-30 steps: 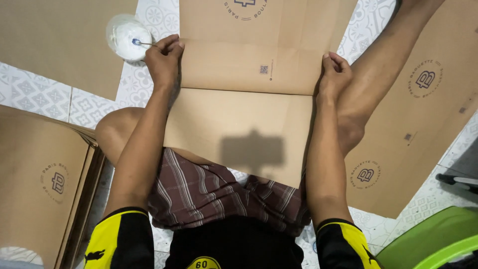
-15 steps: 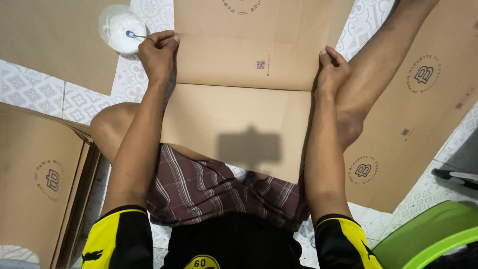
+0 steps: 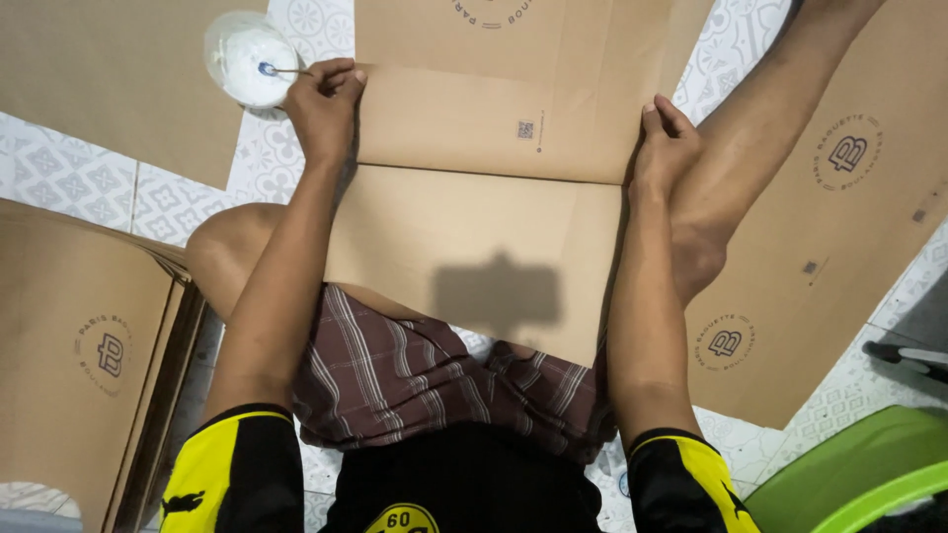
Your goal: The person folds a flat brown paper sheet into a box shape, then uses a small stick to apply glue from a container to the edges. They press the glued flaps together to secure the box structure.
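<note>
Across my lap lies a flat brown cardboard box blank (image 3: 474, 247), its upper flap folded over along a crease that runs from one of my hands to the other. My left hand (image 3: 321, 104) is closed on the left edge of the fold, fingers curled tight over the cardboard, and it also pinches a thin stick (image 3: 286, 71) whose tip reaches into a round white bowl (image 3: 247, 57) of pale paste standing on the floor just beside that hand. My right hand (image 3: 667, 143) grips the right edge of the same fold, fingers wrapped over the top and thumb pressed against the side, resting against my raised right leg (image 3: 750, 148). The blank covers my plaid shorts (image 3: 425, 380) and my shadow falls on its lower half. More flat cardboard sheets (image 3: 820, 247) with round printed marks lie on the patterned tile floor (image 3: 99, 183) to my right and under the blank, and a stack of cardboard (image 3: 84, 365) sits close to my left knee. A green plastic basin (image 3: 859, 474) shows at the lower right corner.
</note>
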